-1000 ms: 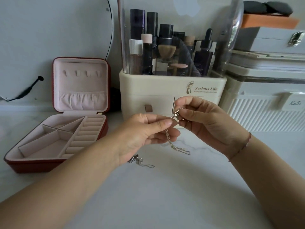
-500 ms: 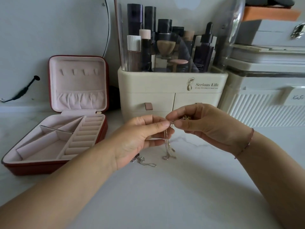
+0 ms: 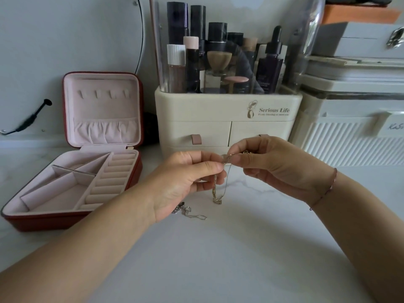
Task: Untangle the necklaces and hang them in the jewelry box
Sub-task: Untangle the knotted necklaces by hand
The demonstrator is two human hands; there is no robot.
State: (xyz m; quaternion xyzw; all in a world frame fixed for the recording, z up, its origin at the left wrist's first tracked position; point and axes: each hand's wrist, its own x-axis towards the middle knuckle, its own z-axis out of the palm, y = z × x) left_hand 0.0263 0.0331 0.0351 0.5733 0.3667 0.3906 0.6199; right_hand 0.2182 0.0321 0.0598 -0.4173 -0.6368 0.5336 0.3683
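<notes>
Hanging vertically — gold necklace (image 3: 215,190), loop downward.

Pink lining is showing inside the dark red square jewelry box (image 3: 43,221); the thin chain necklace (image 3: 215,194) is glinting gold.

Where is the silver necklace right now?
Head view, centre: the silver necklace lies on the marble counter, partly under the left hand, just left of the dangling gold necklace.
</notes>
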